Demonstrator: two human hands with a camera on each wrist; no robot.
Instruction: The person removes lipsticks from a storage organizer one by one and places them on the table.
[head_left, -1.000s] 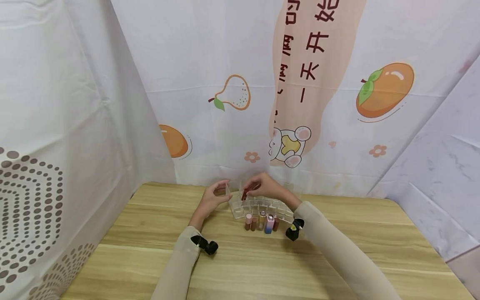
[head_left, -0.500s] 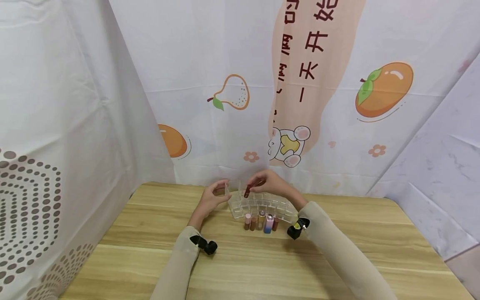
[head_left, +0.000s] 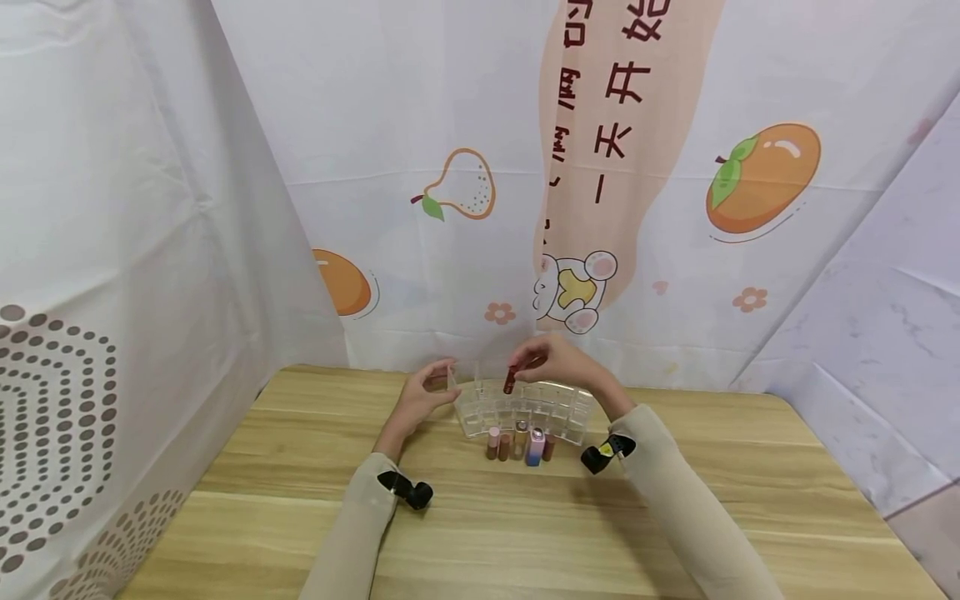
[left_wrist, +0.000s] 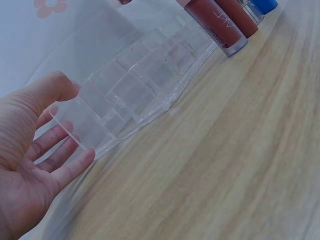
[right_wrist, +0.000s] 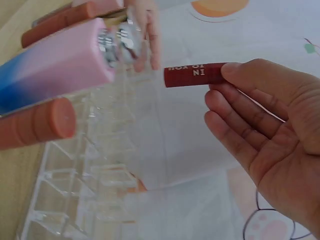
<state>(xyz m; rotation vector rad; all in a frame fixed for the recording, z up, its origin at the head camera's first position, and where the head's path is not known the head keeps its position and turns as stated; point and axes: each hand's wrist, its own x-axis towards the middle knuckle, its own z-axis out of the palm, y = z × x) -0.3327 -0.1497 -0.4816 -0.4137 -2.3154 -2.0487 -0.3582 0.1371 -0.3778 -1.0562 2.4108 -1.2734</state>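
My right hand (head_left: 561, 363) pinches a dark red lipstick tube (right_wrist: 187, 76) between thumb and index finger, its other fingers loosely bent. The tube (head_left: 510, 381) is held steeply tilted above the back of a clear stepped lipstick organizer (head_left: 525, 408). At the organizer's left end, my left hand (head_left: 422, 398) holds the side wall, thumb at the upper front corner and fingers behind and below, as the left wrist view shows. The compartments of the organizer (left_wrist: 132, 87) that I can see hold nothing.
In front of the organizer stands a row of lip products: a pink-capped lip gloss (head_left: 492, 443), a brown tube (head_left: 505, 447), a gold-topped tube (head_left: 521, 442), a pink-and-blue lipstick (head_left: 535, 448) and a reddish-brown tube (head_left: 549, 448). A printed curtain (head_left: 420, 275) hangs behind the wooden table (head_left: 480, 517).
My right hand has lifted the dark red tube up from the organizer's left back part and carried it slightly right. My left hand has stayed at the organizer's end.
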